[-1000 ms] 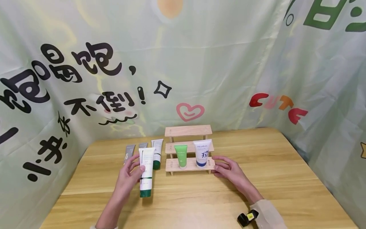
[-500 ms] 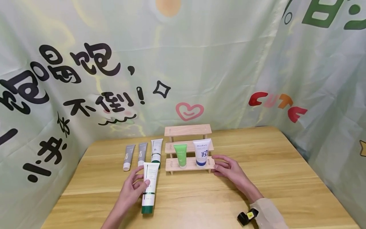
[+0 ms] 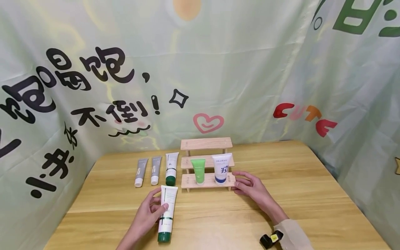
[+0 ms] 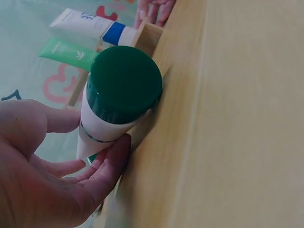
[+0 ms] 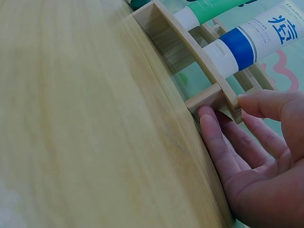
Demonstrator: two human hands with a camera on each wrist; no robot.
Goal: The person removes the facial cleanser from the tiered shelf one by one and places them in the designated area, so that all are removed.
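My left hand holds a white squeeze tube with a green cap between thumb and fingers, in front of the wooden stand. Its cap points toward me; whether it touches the table I cannot tell. At the right end of the three-step wooden stand, my right hand grips the lowest step, thumb on its edge and fingers underneath, as the right wrist view shows. Two tubes stand upright on that step: a small green tube and a white tube with a blue band.
Left of the stand lie two grey tubes and another white tube with a green cap. A printed cloth hangs behind and beside the wooden table. A black device with a yellow label sits at the right wrist.
My left hand has brought the white tube toward me and slightly right, away from the row of tubes, so the grey tubes show fully. My right hand stays on the stand.
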